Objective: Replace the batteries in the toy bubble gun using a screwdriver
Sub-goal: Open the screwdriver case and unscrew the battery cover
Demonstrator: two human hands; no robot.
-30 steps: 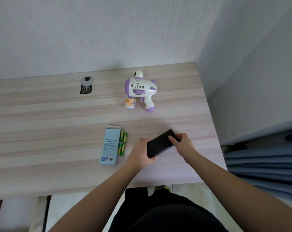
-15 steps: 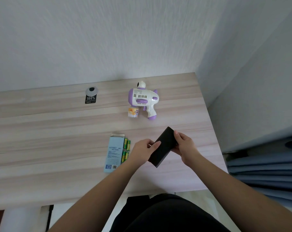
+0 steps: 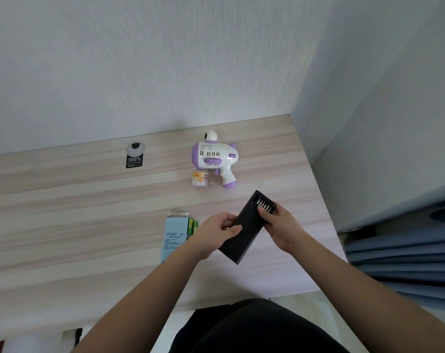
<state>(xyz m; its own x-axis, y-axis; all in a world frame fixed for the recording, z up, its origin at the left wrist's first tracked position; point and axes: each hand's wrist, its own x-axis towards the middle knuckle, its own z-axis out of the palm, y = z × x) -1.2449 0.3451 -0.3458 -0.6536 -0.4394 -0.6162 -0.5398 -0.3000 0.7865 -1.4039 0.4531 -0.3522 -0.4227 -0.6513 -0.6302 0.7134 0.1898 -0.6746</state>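
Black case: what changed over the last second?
Both hands, left hand and right hand, lifted the black case off the table, tilted it, and its far end now shows bits. Bubble gun and batteries stayed put.

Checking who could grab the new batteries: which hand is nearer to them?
Left. The left hand sits just right of the batteries; the right hand is farther right, beyond the black case.
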